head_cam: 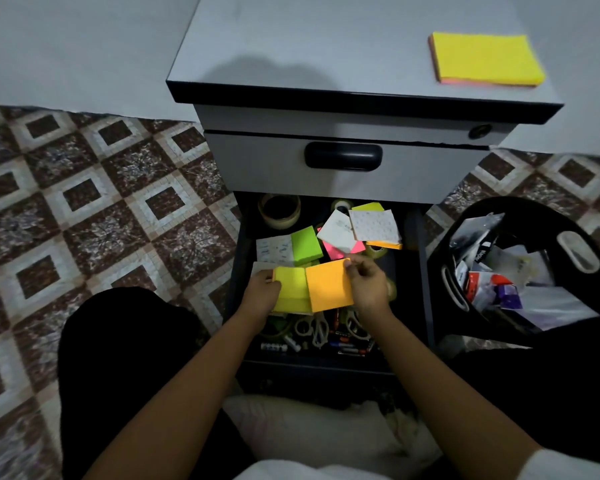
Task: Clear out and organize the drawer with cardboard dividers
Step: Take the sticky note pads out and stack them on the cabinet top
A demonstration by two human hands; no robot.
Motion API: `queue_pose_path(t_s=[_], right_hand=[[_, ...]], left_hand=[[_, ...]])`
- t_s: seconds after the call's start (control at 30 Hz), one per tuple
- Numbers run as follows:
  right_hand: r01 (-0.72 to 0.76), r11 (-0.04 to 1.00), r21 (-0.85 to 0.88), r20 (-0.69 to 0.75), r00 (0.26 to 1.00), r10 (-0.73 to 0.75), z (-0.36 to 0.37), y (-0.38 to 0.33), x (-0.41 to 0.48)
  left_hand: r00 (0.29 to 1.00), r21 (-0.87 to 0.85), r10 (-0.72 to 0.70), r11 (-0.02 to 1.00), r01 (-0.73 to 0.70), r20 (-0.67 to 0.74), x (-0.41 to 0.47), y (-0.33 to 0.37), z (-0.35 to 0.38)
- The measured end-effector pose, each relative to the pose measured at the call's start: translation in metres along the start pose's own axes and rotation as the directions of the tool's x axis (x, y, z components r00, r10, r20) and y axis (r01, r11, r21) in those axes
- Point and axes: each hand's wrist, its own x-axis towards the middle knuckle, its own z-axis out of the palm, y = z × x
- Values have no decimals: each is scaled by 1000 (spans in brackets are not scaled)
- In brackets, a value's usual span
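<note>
Open dark drawer (424, 278): at its front we see metal scissors (317, 328). Above them our left hand (261, 294) grips a yellow sticky-note pad (290, 289); our right hand (370, 289) pinches the touching orange sticky-note pad (328, 284). A beige tape roll (280, 210) lies at the back.

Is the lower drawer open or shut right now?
Open: the lower drawer is pulled out, sticky notes and scissors visible inside.

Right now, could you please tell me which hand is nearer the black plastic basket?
Right. The right hand, pinching the orange sticky-note pad, lies left of the black plastic basket; the left hand holds the yellow pad, farther left.
</note>
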Motion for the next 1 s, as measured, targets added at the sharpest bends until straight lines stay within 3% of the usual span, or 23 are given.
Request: queue_pose_path(t_s=[0.13, 0.23, 0.3, 0.4, 0.47, 0.63, 0.83, 1.0], right_hand=[[-67, 996, 64, 10, 998, 66, 17, 5, -12], [-69, 997, 16, 27, 997, 68, 26, 4, -18], [-53, 996, -76, 39, 998, 56, 30, 2, -20], [32, 983, -182, 96, 995, -15, 33, 0, -22], [77, 966, -248, 154, 987, -39, 31, 0, -22], [50, 975, -218, 264, 965, 10, 8, -4, -22], [168, 983, -78, 230, 962, -146, -28, -37, -21], [335, 938, -88, 180, 932, -316, -64, -89, -19]], left_hand=[[1000, -204, -21, 979, 25, 20, -8, 6, 11], [999, -292, -2, 956, 17, 52, -12, 7, 16], [998, -233, -3, 972, 16, 57, -16, 8, 20], [997, 57, 73, 996, -74, 27, -22, 10, 27], [991, 149, 130, 980, -134, 35, -21, 7, 28], [981, 90, 175, 979, -182, 82, -27, 19, 24], [951, 44, 304, 951, -307, 65, -43, 50, 25], [849, 48, 508, 854, -519, 142, -65, 100, 17]])
